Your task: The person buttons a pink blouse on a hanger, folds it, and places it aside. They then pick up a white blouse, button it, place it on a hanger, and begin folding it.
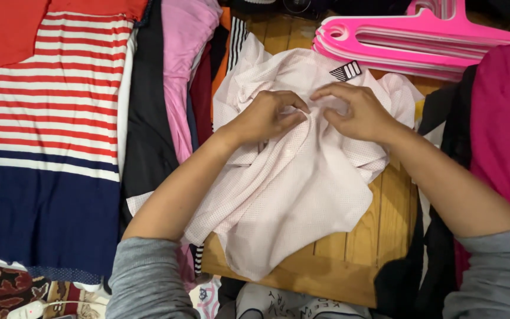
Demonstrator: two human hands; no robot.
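A pale pink, finely dotted garment (290, 189) lies crumpled on a wooden table (337, 266). A small black-and-white striped tag (345, 71) shows near its top. My left hand (267, 115) pinches a fold of the fabric near the garment's upper middle. Just to the right, my right hand (352, 112) grips the same bunched area, fingertips almost meeting the left hand's. Both forearms reach in from the bottom in grey sleeves.
A stack of pink plastic hangers (396, 41) lies at the top right. A red-white-navy striped shirt (48, 130) covers the left, beside black and pink clothes (181, 65). A magenta garment (506, 118) is at the right edge.
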